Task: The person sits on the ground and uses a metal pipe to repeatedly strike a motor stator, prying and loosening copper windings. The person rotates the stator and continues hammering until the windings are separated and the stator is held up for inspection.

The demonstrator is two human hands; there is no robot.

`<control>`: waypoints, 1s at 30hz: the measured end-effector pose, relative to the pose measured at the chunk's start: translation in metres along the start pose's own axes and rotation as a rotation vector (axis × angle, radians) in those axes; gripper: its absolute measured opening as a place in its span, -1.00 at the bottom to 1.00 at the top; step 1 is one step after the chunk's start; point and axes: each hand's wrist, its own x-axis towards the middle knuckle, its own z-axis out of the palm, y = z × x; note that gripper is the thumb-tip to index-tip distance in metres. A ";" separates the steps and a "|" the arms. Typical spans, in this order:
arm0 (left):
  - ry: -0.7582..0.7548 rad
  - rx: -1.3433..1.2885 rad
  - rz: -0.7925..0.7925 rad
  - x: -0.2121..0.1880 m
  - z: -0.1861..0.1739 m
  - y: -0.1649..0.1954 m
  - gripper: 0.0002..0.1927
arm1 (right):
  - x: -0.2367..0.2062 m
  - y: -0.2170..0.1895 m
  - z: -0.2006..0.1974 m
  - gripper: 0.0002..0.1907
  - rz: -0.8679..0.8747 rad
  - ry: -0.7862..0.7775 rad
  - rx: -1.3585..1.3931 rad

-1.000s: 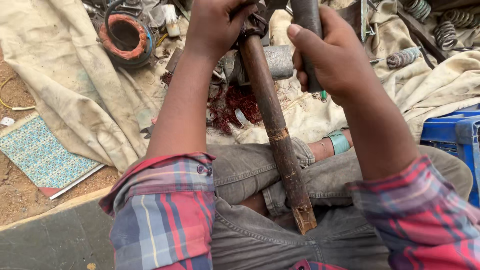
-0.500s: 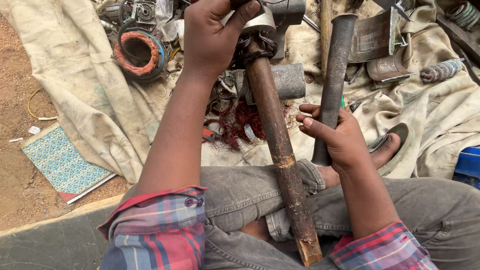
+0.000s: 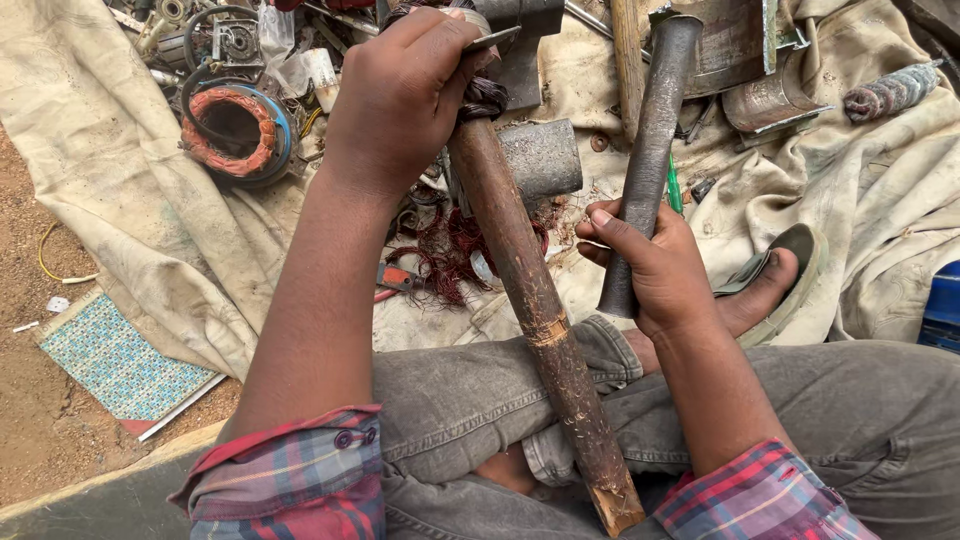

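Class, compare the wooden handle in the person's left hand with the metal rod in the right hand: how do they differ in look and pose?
The wooden handle is reddish-brown with a splintered pale lower end; the metal rod is dull grey and smooth. The handle is thicker and longer than the rod. The left hand grips the handle near its top; the right hand grips the rod at its lower end. Both are long, round and held roughly upright over the lap.

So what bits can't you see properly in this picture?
Head view only:
- Top of the wooden handle: covered by the left hand, so what it joins is unclear.
- Lower end of the metal rod: hidden inside the right hand.
- Blue box: cut off by the right edge.
- Small parts beside the copper coil: too jumbled to name.
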 end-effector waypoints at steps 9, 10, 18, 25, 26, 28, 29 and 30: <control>0.108 0.010 0.005 -0.006 0.006 -0.009 -0.86 | -0.039 -0.092 0.045 -0.12 -0.410 -0.197 -0.391; 0.122 0.013 0.015 -0.006 0.006 -0.010 -0.86 | -0.048 -0.110 0.053 -0.03 -0.429 -0.245 -0.399; 0.173 0.015 0.041 -0.009 0.008 -0.015 -0.88 | -0.066 -0.164 0.126 -0.20 -0.671 -0.180 -1.031; 0.172 0.011 0.006 -0.013 0.011 -0.015 -0.86 | -0.052 -0.144 0.112 -0.42 -0.758 -0.205 -0.945; 0.178 0.019 -0.004 -0.013 0.012 -0.016 -0.86 | -0.050 -0.140 0.114 -0.40 -0.776 -0.210 -0.989; 0.168 0.000 -0.049 -0.013 0.013 -0.016 -0.85 | -0.052 -0.138 0.117 -0.38 -0.799 -0.198 -1.080; 0.167 -0.010 -0.062 -0.013 0.014 -0.017 -0.85 | -0.053 -0.140 0.119 -0.37 -0.820 -0.184 -1.127; 0.207 0.020 -0.014 -0.013 0.015 -0.017 -0.84 | -0.057 -0.144 0.117 -0.34 -0.673 -0.214 -0.959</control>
